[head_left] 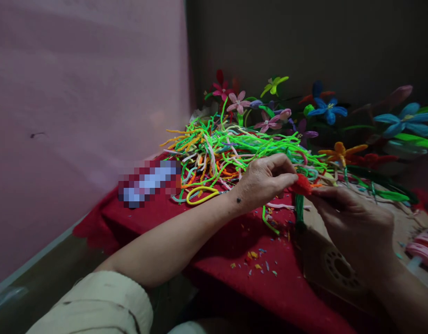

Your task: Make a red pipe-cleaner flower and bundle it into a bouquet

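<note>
My left hand is closed, its fingertips pinching a red pipe-cleaner flower head over a red cloth. My right hand is closed too, its fingers meeting the same piece from the right and gripping the green stem that hangs below the red head. A heap of loose pipe cleaners, mostly neon green with orange, pink and white, lies just behind my left hand.
Finished pipe-cleaner flowers stand at the back: pink, blue, orange, light blue. A yellow-handled scissors lies left of my wrist. Cut scraps dot the cloth. A pink tool lies at right. A pink wall stands on the left.
</note>
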`<state>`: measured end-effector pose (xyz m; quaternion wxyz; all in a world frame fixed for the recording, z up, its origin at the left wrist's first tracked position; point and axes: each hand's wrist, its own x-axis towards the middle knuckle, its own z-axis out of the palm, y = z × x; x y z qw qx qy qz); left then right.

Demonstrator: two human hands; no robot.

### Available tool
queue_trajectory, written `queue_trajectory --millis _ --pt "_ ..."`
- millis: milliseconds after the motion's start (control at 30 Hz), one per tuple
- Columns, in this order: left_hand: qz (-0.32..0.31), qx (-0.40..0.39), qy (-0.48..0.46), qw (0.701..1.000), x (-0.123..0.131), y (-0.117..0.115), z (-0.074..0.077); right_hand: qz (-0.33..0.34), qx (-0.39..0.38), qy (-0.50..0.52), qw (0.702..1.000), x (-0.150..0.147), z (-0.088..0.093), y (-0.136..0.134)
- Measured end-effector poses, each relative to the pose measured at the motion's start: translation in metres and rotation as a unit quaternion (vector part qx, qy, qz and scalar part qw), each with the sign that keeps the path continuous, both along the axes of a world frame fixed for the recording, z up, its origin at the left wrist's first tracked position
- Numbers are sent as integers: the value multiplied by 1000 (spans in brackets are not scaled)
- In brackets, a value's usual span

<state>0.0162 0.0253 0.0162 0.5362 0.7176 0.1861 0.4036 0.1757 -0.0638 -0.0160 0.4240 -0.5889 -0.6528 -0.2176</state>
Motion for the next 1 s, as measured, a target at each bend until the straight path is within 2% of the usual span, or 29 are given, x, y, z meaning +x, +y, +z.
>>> queue_trajectory --millis 400,600,667,733,867,1000 --pt "3 -48 -6 999 0 -1 6 -42 4 -61 997 2 -2 0" --pt "15 -37 -1 999 2 -1 0 -11 11 -65 998 2 -3 1" --pt "13 -53 -18 998 3 0 -1 -5 -17 -14 1000 1 -2 1" --pt "13 -71 -35 997 4 1 0 2 -65 89 994 -1 0 1" --pt "43 -70 -42 996 4 2 3 54 -132 301 943 -4 4 4" --pt "119 -53 -85 988 4 3 7 102 -139 413 894 -4 6 9"
